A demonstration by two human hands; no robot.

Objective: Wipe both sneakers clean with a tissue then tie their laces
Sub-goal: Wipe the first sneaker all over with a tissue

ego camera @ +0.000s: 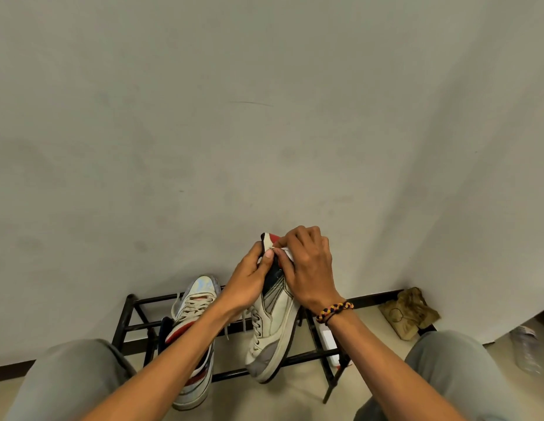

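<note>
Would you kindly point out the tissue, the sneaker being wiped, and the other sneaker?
tissue (287, 253), head view, white fold under the fingers.
held sneaker (272, 332), head view, cream side panel.
other sneaker (193, 308), head view, laces.

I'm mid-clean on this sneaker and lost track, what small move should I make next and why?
Probably drag the tissue under your right hand down from the heel toward the toe. Your left hand already steadies the raised sneaker at the heel, and its grey toe cap looks scuffed. Laces hang untied; the other sneaker waits on the rack.

Black rack (134, 325); one sneaker (195, 302) atop
</note>
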